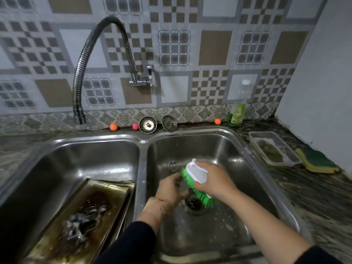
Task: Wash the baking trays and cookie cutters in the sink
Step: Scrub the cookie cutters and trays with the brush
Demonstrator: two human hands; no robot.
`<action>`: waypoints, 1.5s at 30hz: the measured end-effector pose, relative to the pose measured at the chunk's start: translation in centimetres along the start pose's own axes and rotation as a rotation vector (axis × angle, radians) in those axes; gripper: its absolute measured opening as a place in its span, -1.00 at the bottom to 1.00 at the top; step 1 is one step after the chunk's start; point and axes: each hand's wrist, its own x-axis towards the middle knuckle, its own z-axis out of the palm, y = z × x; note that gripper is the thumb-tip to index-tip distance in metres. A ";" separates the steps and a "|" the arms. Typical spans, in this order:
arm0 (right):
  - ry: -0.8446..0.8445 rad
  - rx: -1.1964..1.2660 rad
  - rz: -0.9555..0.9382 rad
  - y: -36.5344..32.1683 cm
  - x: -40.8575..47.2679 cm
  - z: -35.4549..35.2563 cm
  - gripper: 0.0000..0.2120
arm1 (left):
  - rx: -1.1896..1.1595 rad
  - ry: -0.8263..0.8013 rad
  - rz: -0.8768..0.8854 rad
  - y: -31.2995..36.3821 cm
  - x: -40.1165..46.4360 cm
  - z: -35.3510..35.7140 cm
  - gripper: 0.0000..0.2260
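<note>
In the left basin, the trays (80, 212) lean stacked against the divider, the top 1 burnt and greasy, with a soapy heap of cutters (83, 221) on it; that slope could let the heap slide off or the stack slump. The tap (79, 119) hangs over this basin and looks dry. Over the right basin, the left hand (169, 193) has its fingers closed on 1 small cutter, mostly hidden, right above the open drain (195, 203). The right hand (211, 180) grips the brush (196, 184), bristles against the cutter. A slippery pinch or hard stroke could likely knock it into the drain, since both strainers (148, 124) sit on the counter (314, 187).
</note>
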 end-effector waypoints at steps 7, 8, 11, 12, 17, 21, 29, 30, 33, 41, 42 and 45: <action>-0.028 0.024 -0.009 -1.5 -1.6 -0.4 -0.26 | -0.058 0.016 0.034 -0.5 -0.9 -1.7 -0.40; -0.020 0.012 -0.017 -1.7 -1.7 -0.6 -0.26 | -0.039 -0.006 0.065 -0.2 -1.3 -1.8 -0.45; 0.084 -0.041 0.001 -2.3 -1.1 -1.4 -0.32 | 0.004 -0.070 0.173 0.7 -2.1 -0.8 -0.55; 0.089 -0.041 0.017 -2.4 -1.1 -1.5 -0.32 | -0.002 -0.064 0.186 1.0 -2.2 -0.7 -0.55; -0.001 -0.006 0.013 -2.1 -2.0 -2.0 -0.32 | -0.068 0.012 0.180 0.6 -1.6 -2.2 -0.46; 0.111 0.008 0.027 -2.7 -1.4 -2.1 -0.33 | -0.101 0.059 0.192 1.1 -1.4 -1.6 -0.46; 0.125 -0.022 -0.018 -2.1 -1.0 -2.7 -0.32 | -0.064 0.052 0.189 1.6 -0.7 -1.6 -0.50; 0.138 -0.019 -0.019 -1.9 -0.8 -2.8 -0.32 | -0.020 0.042 0.196 1.9 -0.6 -1.6 -0.48; 0.066 -0.048 -0.050 -1.0 -1.2 -2.7 -0.30 | 0.027 0.065 0.155 1.4 0.5 -2.8 -0.50; 0.256 0.186 -0.064 -0.9 -1.3 -1.7 -0.35 | -0.708 0.087 -0.368 4.9 0.9 -1.4 -0.60; 0.209 0.171 -0.102 -1.0 -1.7 -1.5 -0.35 | -0.781 0.061 -0.396 5.2 1.1 -1.9 -0.72; 0.134 0.027 -0.147 -1.6 -2.3 -1.4 -0.35 | -0.867 -0.078 -0.393 4.7 0.9 -2.3 -0.85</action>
